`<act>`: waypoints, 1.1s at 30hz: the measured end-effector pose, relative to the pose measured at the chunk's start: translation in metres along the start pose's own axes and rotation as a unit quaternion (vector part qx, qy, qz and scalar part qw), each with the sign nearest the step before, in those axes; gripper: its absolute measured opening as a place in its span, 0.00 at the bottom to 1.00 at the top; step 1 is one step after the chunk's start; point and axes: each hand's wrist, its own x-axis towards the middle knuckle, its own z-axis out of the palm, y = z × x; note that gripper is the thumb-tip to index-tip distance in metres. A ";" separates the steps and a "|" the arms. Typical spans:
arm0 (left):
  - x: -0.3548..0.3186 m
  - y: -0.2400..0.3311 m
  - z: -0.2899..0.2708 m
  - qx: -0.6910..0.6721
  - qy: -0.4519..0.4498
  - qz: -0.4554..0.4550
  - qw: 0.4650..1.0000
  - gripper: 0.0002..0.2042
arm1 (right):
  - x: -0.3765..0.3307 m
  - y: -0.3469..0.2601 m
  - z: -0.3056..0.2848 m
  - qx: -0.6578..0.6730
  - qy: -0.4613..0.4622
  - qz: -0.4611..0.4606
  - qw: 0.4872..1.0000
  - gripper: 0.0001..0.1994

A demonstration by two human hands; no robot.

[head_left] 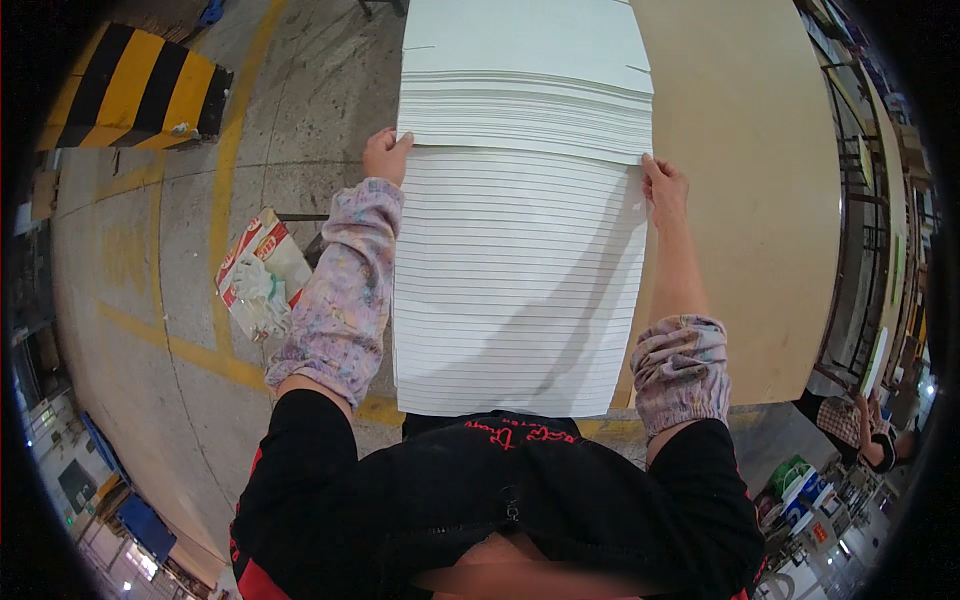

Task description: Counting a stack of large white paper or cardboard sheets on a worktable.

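A large white panel (515,270) lies in front of me, crossed by many thin, evenly spaced dark lines. Whether they are printed or the edges of staggered sheets, I cannot tell. Over its far part lies a white sheet (520,130), its near edge running across between my hands; behind that edge, closely packed layer edges show. My left hand (387,157) pinches this sheet's near left corner. At the near right corner, my right hand (663,185) is closed on the same sheet, thumb and fingers together. Patterned sleeve covers sit on both forearms.
A tan board (750,210) extends along the right side. On the left, a red-and-white carton (295,262) holds pale gloves (260,290). A yellow-and-black striped block (140,85) stands on the concrete floor at far left. Another person (855,425) is at the far right.
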 end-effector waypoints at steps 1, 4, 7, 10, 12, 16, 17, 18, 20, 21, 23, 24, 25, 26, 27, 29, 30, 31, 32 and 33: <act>-0.001 0.004 0.003 0.022 0.007 -0.016 1.000 0.11 | 0.003 0.003 -0.001 0.001 -0.001 0.002 1.000 0.08; -0.008 0.019 0.008 0.064 0.024 -0.024 0.997 0.11 | 0.010 0.012 -0.003 -0.041 0.021 -0.024 0.999 0.08; -0.014 0.035 0.008 0.053 0.024 -0.054 0.997 0.10 | 0.013 0.013 -0.001 -0.059 0.045 -0.030 0.997 0.08; -0.008 0.026 0.003 0.073 0.053 -0.042 0.995 0.11 | 0.012 0.009 0.006 -0.073 0.043 -0.019 0.996 0.09; -0.007 0.024 0.000 0.071 0.050 -0.046 0.995 0.11 | 0.010 0.007 0.010 -0.085 0.044 -0.024 0.995 0.08; -0.015 0.049 0.002 0.000 0.008 -0.096 0.995 0.12 | 0.014 0.013 0.005 -0.067 0.045 -0.027 0.996 0.09; -0.015 0.046 0.002 0.000 0.013 -0.096 0.995 0.12 | 0.011 0.011 0.007 -0.075 0.048 -0.028 0.996 0.09; -0.016 0.041 0.003 0.010 0.061 -0.072 0.996 0.12 | 0.010 0.010 0.010 -0.084 0.050 -0.030 0.995 0.09; -0.021 0.049 0.008 0.017 0.105 -0.050 0.993 0.12 | 0.012 0.015 0.006 -0.086 0.052 -0.037 0.994 0.10; -0.022 0.053 0.010 0.045 0.098 -0.049 0.993 0.13 | 0.014 0.017 0.003 -0.086 0.055 -0.044 0.994 0.10; -0.026 0.056 0.007 0.074 0.097 -0.050 0.991 0.13 | 0.012 0.016 0.007 -0.086 0.052 -0.049 0.994 0.10; -0.026 0.056 0.006 0.085 0.086 -0.057 0.991 0.16 | 0.011 0.016 0.009 -0.085 0.053 -0.054 0.993 0.10; -0.026 0.060 0.007 0.094 0.072 -0.062 0.991 0.19 | 0.011 0.017 0.007 -0.085 0.053 -0.054 0.993 0.10; -0.029 0.063 0.008 0.094 0.072 -0.063 0.991 0.19 | 0.011 0.019 0.004 -0.075 0.062 -0.055 0.994 0.10; -0.033 0.065 0.009 0.077 0.056 -0.044 0.995 0.22 | 0.012 0.021 0.002 -0.064 0.071 -0.055 0.994 0.11; -0.034 0.063 0.006 0.062 0.045 -0.027 0.997 0.26 | 0.008 0.021 0.004 -0.063 0.062 -0.061 0.994 0.11; -0.032 0.058 0.005 0.026 0.015 -0.035 0.999 0.28 | 0.007 0.020 0.004 -0.062 0.058 -0.067 0.994 0.12; -0.032 0.055 0.004 -0.011 -0.016 -0.042 0.999 0.29 | 0.007 0.022 0.004 -0.062 0.055 -0.066 0.994 0.12; -0.031 0.052 0.003 -0.010 -0.014 -0.043 0.999 0.29 | 0.007 0.023 0.003 -0.077 0.055 -0.079 0.992 0.12; -0.031 0.049 0.003 -0.061 -0.045 -0.036 0.996 0.28 | 0.008 0.024 0.003 -0.091 0.055 -0.092 0.990 0.12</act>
